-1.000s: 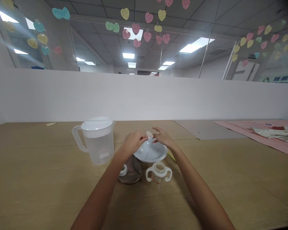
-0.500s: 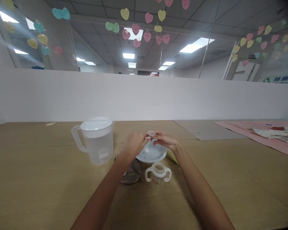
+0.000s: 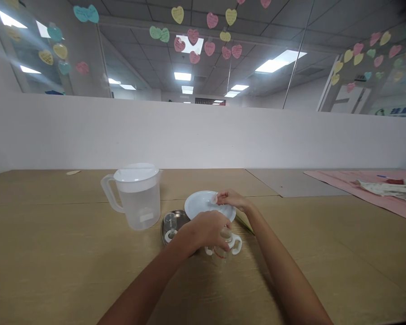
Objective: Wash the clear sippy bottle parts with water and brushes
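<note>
A clear baby bottle (image 3: 219, 256) with a white two-handled collar (image 3: 237, 244) stands upright and uncapped on the table. My left hand (image 3: 208, 228) curls around its neck, thumb and fingers on either side of the rim and hiding part of the collar. Beyond it, my right hand (image 3: 232, 198) pinches a small translucent bottle nipple (image 3: 214, 199) tilted over a white plate (image 3: 198, 201). Left of the bottle, a metal tray (image 3: 182, 217) holds a small clear piece (image 3: 170, 221) above a white ring (image 3: 169, 235); my left forearm covers part of the tray.
A lidded translucent pitcher (image 3: 138, 201) stands to the left. Beside the plate lies a thin greenish stick (image 3: 245, 223). A pink cloth (image 3: 338, 183) with folded fabric (image 3: 389, 192) covers the far right, and a small pale flat piece (image 3: 73, 172) lies back left. Behind runs a white wall (image 3: 203, 137).
My left hand has come away from the nipple and down toward me, onto the baby bottle. My right hand keeps the nipple, now tipped sideways and slightly lower over the plate.
</note>
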